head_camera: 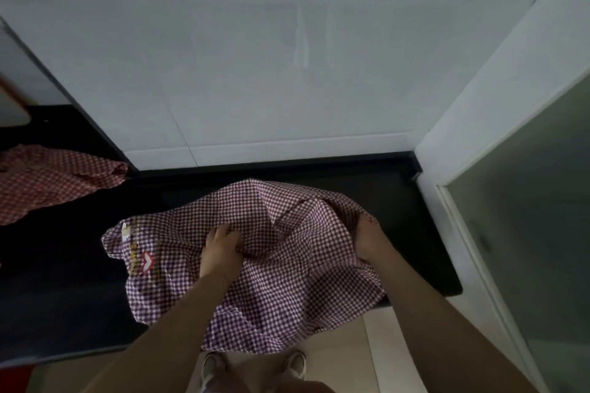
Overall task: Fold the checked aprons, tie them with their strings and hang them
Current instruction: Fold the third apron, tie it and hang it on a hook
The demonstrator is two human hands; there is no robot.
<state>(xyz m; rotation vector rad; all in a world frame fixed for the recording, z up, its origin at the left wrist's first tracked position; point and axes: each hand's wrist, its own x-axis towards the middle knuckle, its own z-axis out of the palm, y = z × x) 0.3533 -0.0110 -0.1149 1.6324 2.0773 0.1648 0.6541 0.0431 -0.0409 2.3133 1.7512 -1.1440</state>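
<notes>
While the purple checked apron (255,265) lies crumpled at lower centre on the dark bench (64,281), cloth is gripped by left hand (220,252) and right hand (367,239); folding is judged barely begun, spreading flat needed next.

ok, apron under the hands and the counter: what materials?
Purple checked apron: thin woven cloth, likely cotton or a blend; it creases softly and drapes over the edge. Counter: hard black slab, maybe stone or laminate, smooth; too dark to tell.
</notes>
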